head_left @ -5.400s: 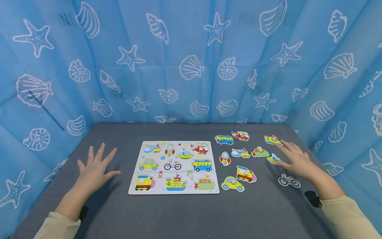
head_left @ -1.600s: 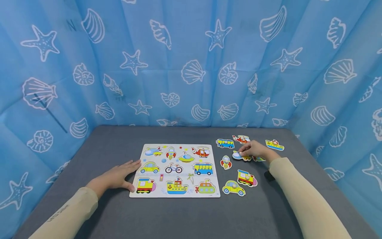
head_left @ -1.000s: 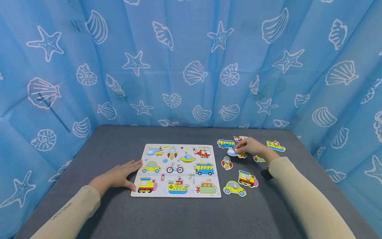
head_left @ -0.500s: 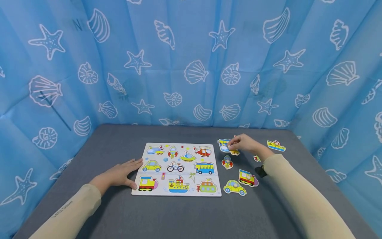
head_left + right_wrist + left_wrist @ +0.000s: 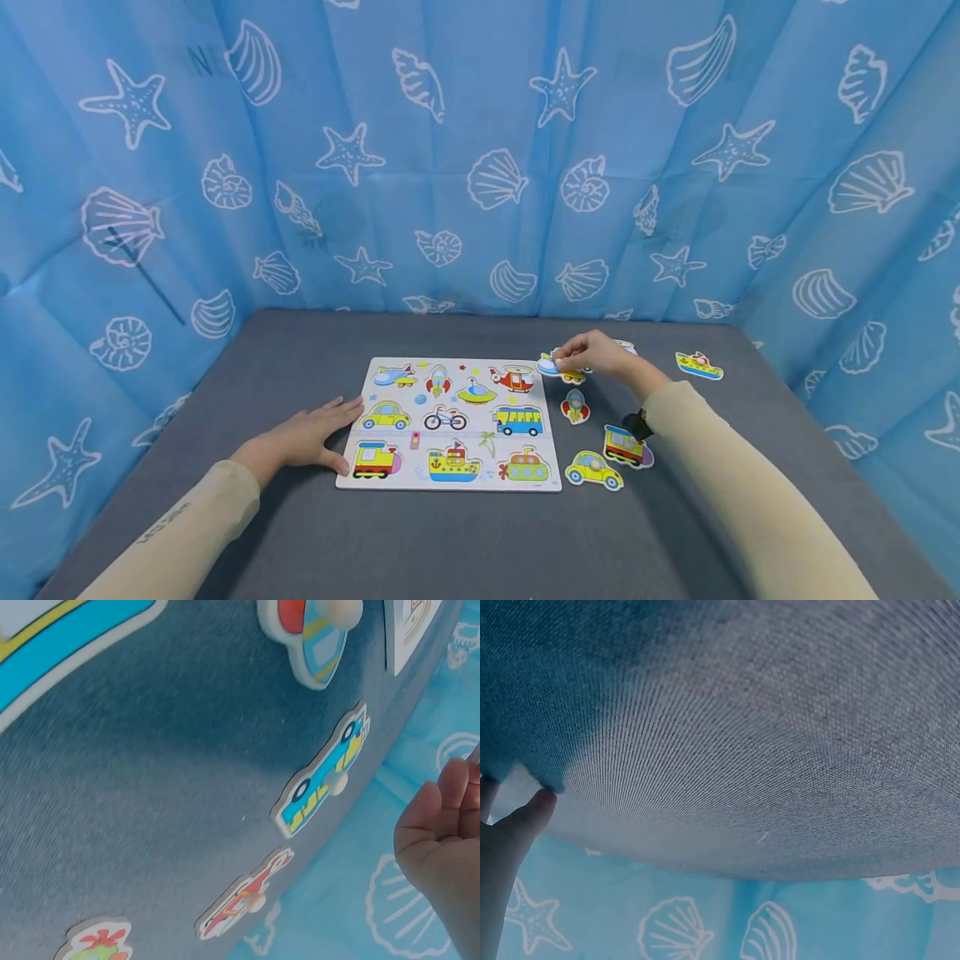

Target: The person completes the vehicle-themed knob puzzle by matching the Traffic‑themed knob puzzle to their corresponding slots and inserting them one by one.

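Observation:
The right hand (image 5: 603,358) pinches a wooden airplane puzzle piece (image 5: 547,367) near the upper right corner of a white puzzle board (image 5: 553,485). In the right wrist view the curled fingers (image 5: 420,817) show at the right edge, and the airplane piece is out of sight. Fingers spread, the left hand (image 5: 307,436) rests against the board's left edge. Matching pictures of vehicles are printed on the board. Below the right hand lies a rocket piece (image 5: 575,407). A bus piece (image 5: 322,776) with a round knob lies flat in the right wrist view, mostly hidden in the head view.
Loose pieces lie right of the board: a car (image 5: 594,471), a train (image 5: 626,446) partly under the right wrist, and a ship (image 5: 699,365). The right wrist view adds a helicopter (image 5: 244,896) and part of a submarine (image 5: 97,941). A blue curtain (image 5: 480,250) surrounds the grey table.
The left hand has come down onto the board's left edge and stayed. The right hand has taken the airplane piece from among the loose pieces and moved left with it to the board's corner.

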A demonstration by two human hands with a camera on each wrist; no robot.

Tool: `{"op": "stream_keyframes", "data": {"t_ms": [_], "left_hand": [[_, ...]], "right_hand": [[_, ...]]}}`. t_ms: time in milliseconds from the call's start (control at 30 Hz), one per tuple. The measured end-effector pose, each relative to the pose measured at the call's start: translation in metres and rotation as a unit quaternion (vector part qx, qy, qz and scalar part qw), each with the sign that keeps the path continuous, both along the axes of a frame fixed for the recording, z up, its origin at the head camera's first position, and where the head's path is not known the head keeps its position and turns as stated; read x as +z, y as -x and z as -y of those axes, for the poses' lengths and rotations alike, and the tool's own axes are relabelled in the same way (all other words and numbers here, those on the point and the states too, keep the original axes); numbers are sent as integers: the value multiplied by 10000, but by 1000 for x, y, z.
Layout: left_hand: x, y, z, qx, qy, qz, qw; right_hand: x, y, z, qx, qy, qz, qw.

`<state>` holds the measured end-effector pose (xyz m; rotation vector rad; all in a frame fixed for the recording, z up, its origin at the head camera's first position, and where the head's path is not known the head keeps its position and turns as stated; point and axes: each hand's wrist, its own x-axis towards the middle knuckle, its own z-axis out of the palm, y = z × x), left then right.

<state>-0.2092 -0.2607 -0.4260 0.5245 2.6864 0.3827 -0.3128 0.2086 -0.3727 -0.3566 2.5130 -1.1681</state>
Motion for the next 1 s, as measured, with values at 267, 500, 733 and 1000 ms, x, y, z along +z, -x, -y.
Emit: {"op": "stream_keyframes", "data": {"t_ms": [267, 500, 733, 1000], "left_hand": [[-1, 1, -1, 99, 6, 89, 9999], [-1, 2, -1, 125, -39, 97, 9999], [0, 0, 0, 126, -73, 137, 9998], [1, 0, -1, 142, -118, 141, 9997]], "right_hand": [[-3, 3, 9, 32, 20, 14, 10000], [-1, 2, 20, 1, -26, -31, 10000], [0, 1, 33, 8, -108, -42, 9999], [2, 2, 42, 24, 77, -9, 10000]]}}
